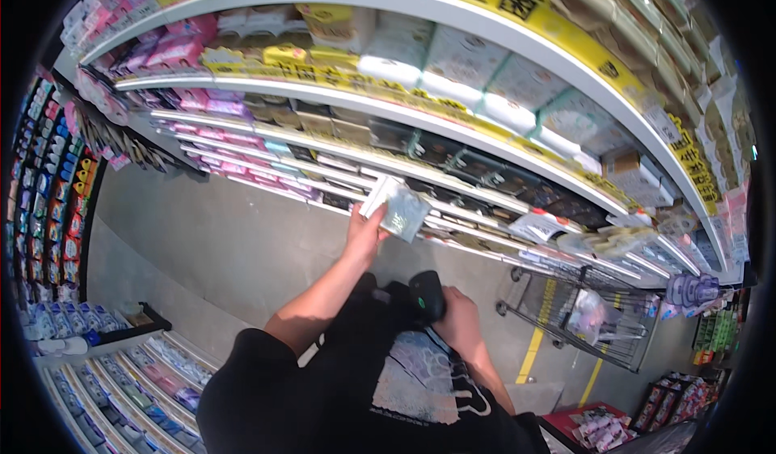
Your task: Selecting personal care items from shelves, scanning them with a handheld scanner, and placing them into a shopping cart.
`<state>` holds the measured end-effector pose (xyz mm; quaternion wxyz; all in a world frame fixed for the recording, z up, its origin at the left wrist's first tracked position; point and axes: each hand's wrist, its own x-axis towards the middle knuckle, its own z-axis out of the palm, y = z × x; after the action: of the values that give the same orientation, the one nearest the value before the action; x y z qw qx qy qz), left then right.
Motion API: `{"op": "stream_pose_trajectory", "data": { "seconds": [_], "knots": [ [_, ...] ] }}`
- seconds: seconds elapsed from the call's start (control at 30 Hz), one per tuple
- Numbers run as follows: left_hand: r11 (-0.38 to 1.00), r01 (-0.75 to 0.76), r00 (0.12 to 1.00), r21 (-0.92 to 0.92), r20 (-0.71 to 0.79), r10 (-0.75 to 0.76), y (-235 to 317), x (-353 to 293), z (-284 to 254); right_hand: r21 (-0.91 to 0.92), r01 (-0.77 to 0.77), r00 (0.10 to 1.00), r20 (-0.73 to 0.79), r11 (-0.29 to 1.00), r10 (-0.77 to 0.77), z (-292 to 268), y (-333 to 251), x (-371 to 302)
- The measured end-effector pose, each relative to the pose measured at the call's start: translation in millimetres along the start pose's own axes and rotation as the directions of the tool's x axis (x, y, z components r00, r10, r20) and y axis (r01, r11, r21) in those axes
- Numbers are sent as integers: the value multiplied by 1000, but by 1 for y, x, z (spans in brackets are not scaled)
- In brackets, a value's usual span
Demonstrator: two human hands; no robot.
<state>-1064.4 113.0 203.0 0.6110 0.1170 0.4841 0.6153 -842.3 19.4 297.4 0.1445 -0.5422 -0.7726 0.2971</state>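
My left hand [368,229] is closed on the lower left edge of a small packet [406,213] with a grey-green face and a white side. It is held out in front of the lower shelves. Closer to my body, my right hand [461,318] grips a black handheld scanner [426,294] that shows a small green light. Its fingers are partly hidden behind the scanner. Packet and scanner are apart from each other.
A long white shelf unit [323,90] stocked with packs runs across the front. At the right a wire shopping cart [558,308] holds a plastic-wrapped item [594,316]. Low racks [121,389] stand at lower left, and a tall display [52,187] stands at far left.
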Motion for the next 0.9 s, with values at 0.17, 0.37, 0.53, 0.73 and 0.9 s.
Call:
{"op": "stream_pose_trajectory", "data": {
  "seconds": [0.17, 0.37, 0.53, 0.73, 0.9],
  "knots": [
    [982, -106, 992, -159, 56, 116, 20, 19, -25, 98, -32, 996, -77, 995, 40, 9, -8, -4],
    [973, -139, 908, -185, 369, 200, 60, 10, 8, 5, -83, 996, -28, 997, 83, 6, -12, 4],
    [834, -551, 645, 38, 654, 397, 62, 4, 83, 91, -61, 994, -82, 994, 68, -1, -10, -6],
    [62, -979, -134, -196, 836, 533, 94, -30, 229, 169, -33, 990, -128, 985, 55, -12, 21, -30],
    [-115, -986, -162, -117, 811, 563, 71, -30, 310, 239, -9, 983, -178, 971, 53, -37, 69, -55]
  ]
}}
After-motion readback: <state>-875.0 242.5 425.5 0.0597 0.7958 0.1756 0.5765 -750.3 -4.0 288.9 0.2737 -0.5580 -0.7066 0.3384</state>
